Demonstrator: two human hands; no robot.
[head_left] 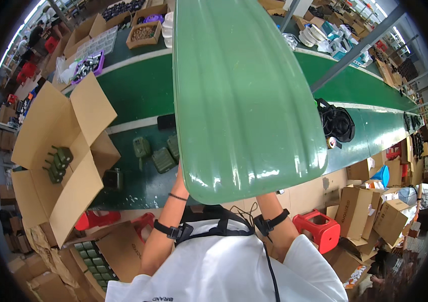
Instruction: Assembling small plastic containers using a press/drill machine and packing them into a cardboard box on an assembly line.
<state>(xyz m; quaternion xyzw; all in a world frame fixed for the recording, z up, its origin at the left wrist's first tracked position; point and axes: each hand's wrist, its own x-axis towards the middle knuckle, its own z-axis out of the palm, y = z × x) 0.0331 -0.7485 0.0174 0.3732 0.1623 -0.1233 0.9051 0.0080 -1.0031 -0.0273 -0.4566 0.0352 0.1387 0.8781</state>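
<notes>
A large glossy green ribbed panel (246,110) with rounded corners fills the middle of the view, very close up. Both my forearms reach up behind its lower edge. Of my left hand (182,182), only a bit near the wrist shows beside the panel's lower left corner; its fingers are hidden. My right forearm (270,207) passes under the lower edge, with that hand fully covered. Whether either hand touches the panel cannot be made out. Left of it, small green canister-shaped cases (163,160) lie on the green worktable (136,194), near a dark case (113,178).
An open carton (48,131) holding several green cases stands at the left; another carton (93,261) with rows of them sits below. A black bag (337,122) and a can (331,143) rest on the right. Red stools (318,229) and cartons crowd the floor; a person (426,197) is far right.
</notes>
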